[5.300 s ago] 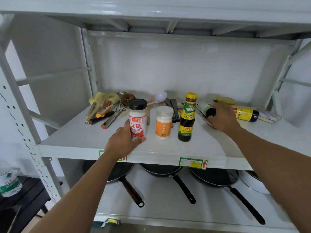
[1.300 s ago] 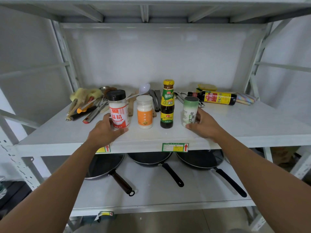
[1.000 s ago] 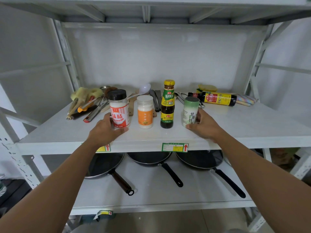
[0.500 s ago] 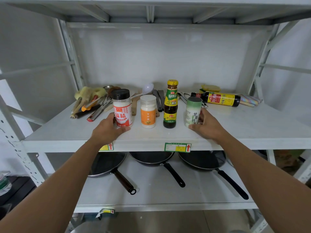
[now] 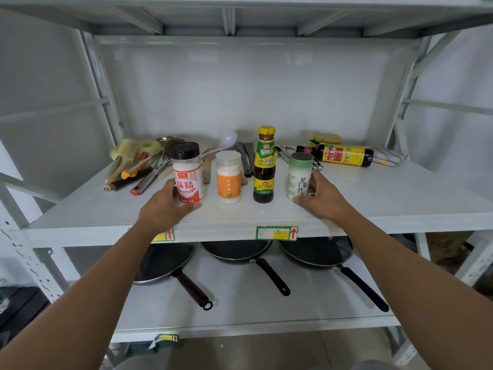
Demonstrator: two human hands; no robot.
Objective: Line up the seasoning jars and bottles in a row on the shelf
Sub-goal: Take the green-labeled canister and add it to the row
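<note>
Head view: four upright containers stood in a row near the front edge of the white metal shelf (image 5: 400,204). From left to right these were a clear jar with a black cap and red-and-white label (image 5: 186,173), a white jar with an orange label (image 5: 228,178), a tall dark sauce bottle with a yellow cap and green label (image 5: 264,166), and a pale green-topped cylindrical shaker (image 5: 300,176). The left hand (image 5: 165,209) was curled about the base of the black-capped jar, thumb along its front. The right hand (image 5: 321,200) cupped the shaker's right side, fingers partly closed on it. A second dark bottle with a yellow label (image 5: 338,155) lay on its side towards the back right corner, well apart from the row. Assorted utensils (image 5: 144,169) lay towards the back left. Three dark frying pans (image 5: 240,252) rested on the shelf below.
</note>
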